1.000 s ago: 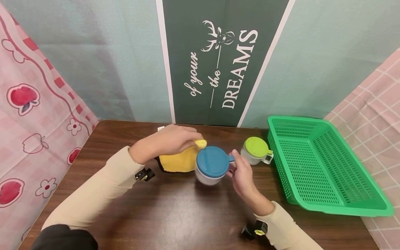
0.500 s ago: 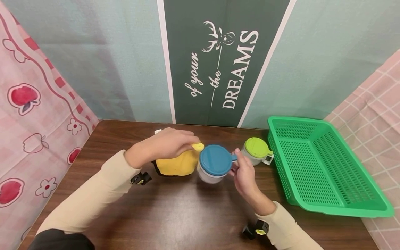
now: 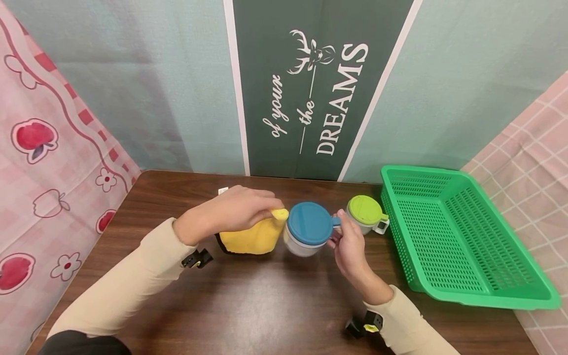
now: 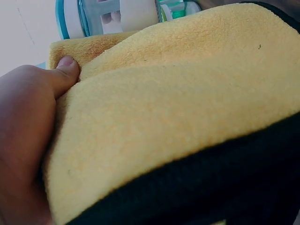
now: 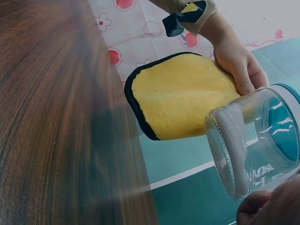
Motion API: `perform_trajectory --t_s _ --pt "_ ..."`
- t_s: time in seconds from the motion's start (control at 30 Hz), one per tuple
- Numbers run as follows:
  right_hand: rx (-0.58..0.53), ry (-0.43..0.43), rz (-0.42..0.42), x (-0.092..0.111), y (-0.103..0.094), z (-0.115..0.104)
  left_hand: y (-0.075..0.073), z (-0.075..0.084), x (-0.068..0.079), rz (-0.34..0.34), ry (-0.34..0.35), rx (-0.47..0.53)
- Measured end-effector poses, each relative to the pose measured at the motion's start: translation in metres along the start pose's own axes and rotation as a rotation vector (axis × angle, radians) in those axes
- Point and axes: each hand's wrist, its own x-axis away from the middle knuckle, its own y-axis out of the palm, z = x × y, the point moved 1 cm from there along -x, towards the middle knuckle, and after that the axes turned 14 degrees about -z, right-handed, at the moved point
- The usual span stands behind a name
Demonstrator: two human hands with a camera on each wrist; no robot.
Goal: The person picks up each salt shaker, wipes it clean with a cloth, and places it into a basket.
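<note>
My left hand (image 3: 237, 209) pinches a yellow cloth (image 3: 255, 239) with dark edging, its folded top showing past the fingertips. In the left wrist view the thumb presses on the plush cloth (image 4: 154, 98), which fills much of that view. A clear jar with a blue lid (image 3: 310, 223) is close to the right of the cloth, lid up. My right hand (image 3: 350, 246) grips this jar by its blue side handle. Seen from the right wrist, the glass jar (image 5: 248, 140) appears raised off the table, with the cloth (image 5: 180, 96) behind it.
A second jar with a lime-green lid (image 3: 365, 209) stands just beyond the right hand. A green plastic basket (image 3: 410, 268) lies at the right of the brown wooden table (image 3: 262, 310). Patterned cloth hangings close off the back and both sides.
The blue-lidded jar has shifted slightly right and away with my right hand. My left hand has drawn a little left and nearer, still holding the cloth, so a small gap shows.
</note>
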Motion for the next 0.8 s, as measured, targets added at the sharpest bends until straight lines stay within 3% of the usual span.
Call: perform_trajectory --t_s 0.5,0.8 --pt "-0.008 -0.003 -0.012 -0.001 -0.001 0.001 -0.005 0.000 0.012 0.045 -0.048 0.029" --pt "0.001 -0.004 -0.009 -0.001 -0.003 0.002 -0.011 0.000 0.011 0.097 -0.028 -0.013"
